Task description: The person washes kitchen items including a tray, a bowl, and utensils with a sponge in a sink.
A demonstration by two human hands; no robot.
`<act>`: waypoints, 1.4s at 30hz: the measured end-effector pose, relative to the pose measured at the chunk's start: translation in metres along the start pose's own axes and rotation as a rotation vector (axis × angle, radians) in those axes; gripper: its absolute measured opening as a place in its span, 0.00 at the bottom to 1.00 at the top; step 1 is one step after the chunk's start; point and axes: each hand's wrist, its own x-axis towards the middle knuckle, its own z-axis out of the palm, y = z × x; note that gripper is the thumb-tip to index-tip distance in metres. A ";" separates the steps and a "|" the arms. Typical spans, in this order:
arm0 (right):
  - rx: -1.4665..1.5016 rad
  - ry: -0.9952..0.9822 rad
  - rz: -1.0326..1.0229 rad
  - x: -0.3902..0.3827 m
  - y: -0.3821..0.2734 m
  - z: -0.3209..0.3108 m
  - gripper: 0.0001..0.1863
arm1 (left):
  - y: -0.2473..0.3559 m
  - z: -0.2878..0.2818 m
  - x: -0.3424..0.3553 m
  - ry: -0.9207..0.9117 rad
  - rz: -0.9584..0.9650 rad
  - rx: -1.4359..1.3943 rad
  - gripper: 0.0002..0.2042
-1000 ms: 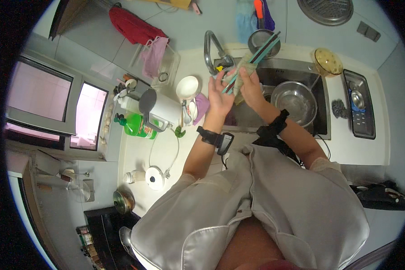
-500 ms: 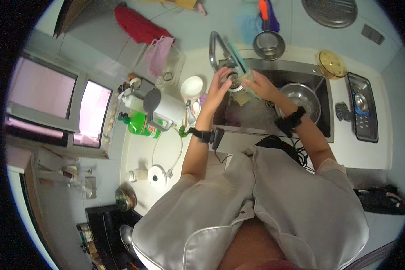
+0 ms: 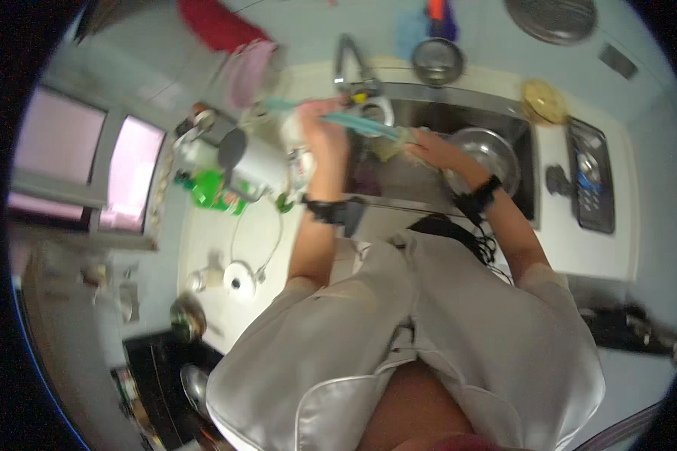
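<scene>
A long, thin teal piece with a paler end is held slantwise over the left part of the steel sink; its exact kind is blurred. My left hand closes around it toward its left end, its fingers smeared by motion. At the paler right end, my right hand grips it with bent fingers. Below that end shows a yellowish patch, too blurred to name. The bent metal faucet stands just behind, and a round white-rimmed piece lies beyond the teal piece.
A metal bowl sits in the sink's right side. Left of the sink are a white kettle and a green bottle. On the right are a scouring pad and a dark tray. A small pot is behind the sink.
The teal piece has swung from steep to nearly level, its far end now to the left. My left hand has moved left with it. The whole view has shifted slightly.
</scene>
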 end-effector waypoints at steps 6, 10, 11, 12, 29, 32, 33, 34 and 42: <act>-0.143 0.032 0.271 -0.026 0.055 -0.018 0.22 | 0.023 -0.052 0.031 0.161 0.098 -0.068 0.11; 0.076 -0.022 0.575 -0.059 0.023 -0.046 0.22 | -0.031 -0.076 -0.004 0.123 -0.096 0.265 0.10; 0.079 -0.011 0.583 -0.066 0.031 -0.051 0.22 | -0.045 -0.084 -0.009 0.107 -0.178 0.294 0.10; 0.154 0.016 0.641 -0.072 0.044 -0.059 0.22 | -0.064 -0.109 -0.010 0.085 -0.314 0.131 0.09; 0.652 0.607 1.082 -0.244 0.156 -0.066 0.25 | -0.205 -0.125 -0.003 0.279 -0.896 0.060 0.07; 0.596 0.641 1.033 -0.246 0.165 -0.052 0.23 | -0.209 -0.149 -0.003 0.194 -0.934 0.091 0.05; 0.501 0.666 1.082 -0.243 0.154 -0.054 0.22 | -0.209 -0.145 -0.002 0.330 -0.991 -0.014 0.05; 0.263 0.660 0.944 -0.262 0.185 -0.054 0.21 | -0.203 -0.128 -0.005 0.344 -0.918 -0.060 0.06; -0.787 0.572 1.169 -0.279 0.199 -0.006 0.14 | -0.194 -0.130 -0.023 0.458 -0.837 -0.082 0.16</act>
